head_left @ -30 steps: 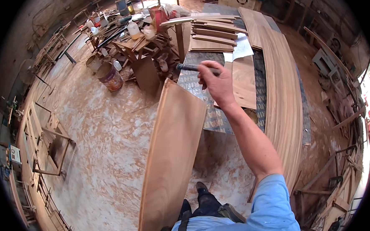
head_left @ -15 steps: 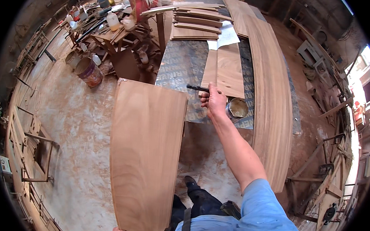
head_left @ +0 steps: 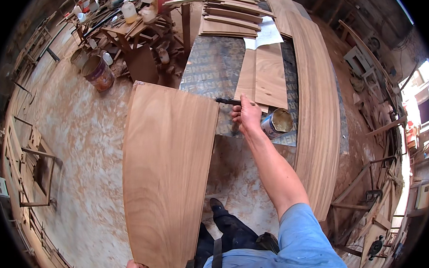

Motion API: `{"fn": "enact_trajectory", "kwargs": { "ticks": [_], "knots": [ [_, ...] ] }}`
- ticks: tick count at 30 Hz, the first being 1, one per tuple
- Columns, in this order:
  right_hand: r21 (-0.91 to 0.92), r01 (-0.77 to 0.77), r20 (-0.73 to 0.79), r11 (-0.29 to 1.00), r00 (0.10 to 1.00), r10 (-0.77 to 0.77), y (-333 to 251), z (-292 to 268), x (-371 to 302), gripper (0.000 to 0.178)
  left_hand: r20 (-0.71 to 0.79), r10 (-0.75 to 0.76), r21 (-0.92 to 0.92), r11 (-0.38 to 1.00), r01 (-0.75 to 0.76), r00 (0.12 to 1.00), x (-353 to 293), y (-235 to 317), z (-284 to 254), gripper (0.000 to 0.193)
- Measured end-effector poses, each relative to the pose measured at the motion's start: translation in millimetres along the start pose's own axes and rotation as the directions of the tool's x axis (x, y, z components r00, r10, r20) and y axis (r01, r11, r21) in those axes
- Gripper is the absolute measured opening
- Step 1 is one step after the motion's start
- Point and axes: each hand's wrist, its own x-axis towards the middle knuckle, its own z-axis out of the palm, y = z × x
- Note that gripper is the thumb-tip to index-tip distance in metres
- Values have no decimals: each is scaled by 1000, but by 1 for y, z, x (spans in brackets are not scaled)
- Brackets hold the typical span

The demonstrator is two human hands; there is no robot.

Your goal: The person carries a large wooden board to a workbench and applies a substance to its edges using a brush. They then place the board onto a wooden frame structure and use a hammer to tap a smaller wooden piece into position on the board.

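A large, slightly curved wooden panel (head_left: 168, 180) reaches from my body toward the table. My left hand (head_left: 133, 267) is closed on its near left edge, with part of the fingers out of sight. In my right hand (head_left: 248, 115) is a slim black brush-like tool (head_left: 230, 102). Its tip points left and lies at the panel's far right corner; whether it touches cannot be made out. Just right of that hand, an open can (head_left: 278, 122) with pale, thick contents stands at the table's near edge.
The dark table (head_left: 211, 66) bears thin boards (head_left: 269, 81), a white sheet (head_left: 266, 35), stacked curved wooden pieces (head_left: 232, 24) and a long panel (head_left: 317, 115) along its right side. A cluttered bench (head_left: 128, 27) and a bucket (head_left: 98, 73) stand at the left.
The panel's far end now sits closer to the tool's tip in view. The can looks more tilted. Both hands keep their hold, and the whole view has shifted slightly.
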Motion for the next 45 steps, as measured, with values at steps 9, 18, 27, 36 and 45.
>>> {"fn": "enact_trajectory", "kwargs": {
  "ticks": [9,18,27,36,45],
  "knots": [
    [-118,129,93,985,989,-118,5,-8,-11,24,-3,-24,61,998,24,1000,11,0,-2,39],
    [-303,214,238,929,961,-144,23,-27,-48,15,24,18,-6,1000,-18,1000,9,3,3,38],
    [-88,315,133,945,944,-302,-75,-7,-69,19,42,399,286,874,-394,916,-109,50,36,25],
    [90,496,364,863,791,-492,-245,25,-107,19,-196,424,464,834,-298,884,-181,-25,92,29],
    [-516,614,571,597,766,-294,-291,26,-156,18,-252,755,831,489,-264,606,-121,-147,166,40]
  ]
}}
